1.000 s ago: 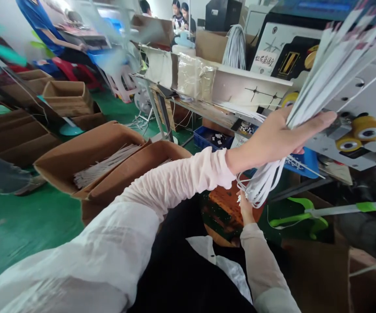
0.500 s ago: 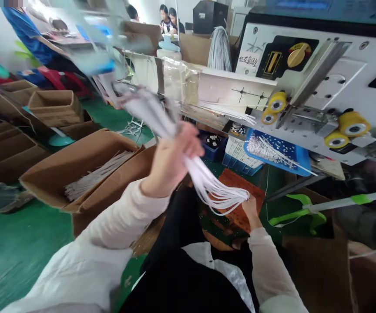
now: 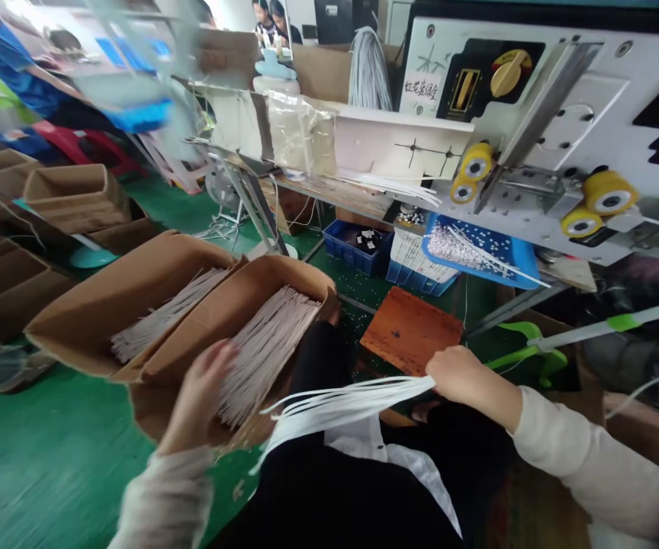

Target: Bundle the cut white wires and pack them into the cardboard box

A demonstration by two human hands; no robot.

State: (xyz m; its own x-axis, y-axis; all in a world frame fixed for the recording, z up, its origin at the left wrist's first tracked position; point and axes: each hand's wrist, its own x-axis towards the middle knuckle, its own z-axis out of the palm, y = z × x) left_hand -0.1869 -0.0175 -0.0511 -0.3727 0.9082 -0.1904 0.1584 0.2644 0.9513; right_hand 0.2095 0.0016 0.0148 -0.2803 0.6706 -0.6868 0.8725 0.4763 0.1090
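Observation:
My right hand (image 3: 462,375) is closed on one end of a bundle of white flat cords (image 3: 341,402), which lies across my lap and fans out to the left. My left hand (image 3: 200,396) is low at the near cardboard box (image 3: 275,276), resting on the stack of white cords (image 3: 261,352) packed inside it. Its fingers look curved over the stack; motion blur hides whether they grip anything. A second open box (image 3: 106,305) with more cords stands just to the left.
A white machine panel (image 3: 564,114) with yellow rollers (image 3: 609,191) stands at the right. Below it are a blue tray (image 3: 478,255) of small white parts, blue bins (image 3: 358,248) and a brown board (image 3: 409,329). More cardboard boxes (image 3: 72,197) sit on the green floor; people work at the back.
My left hand has let go of the cord bundle and dropped from mid-air to the cords in the near box. The bundle now lies flat, held by my right hand only.

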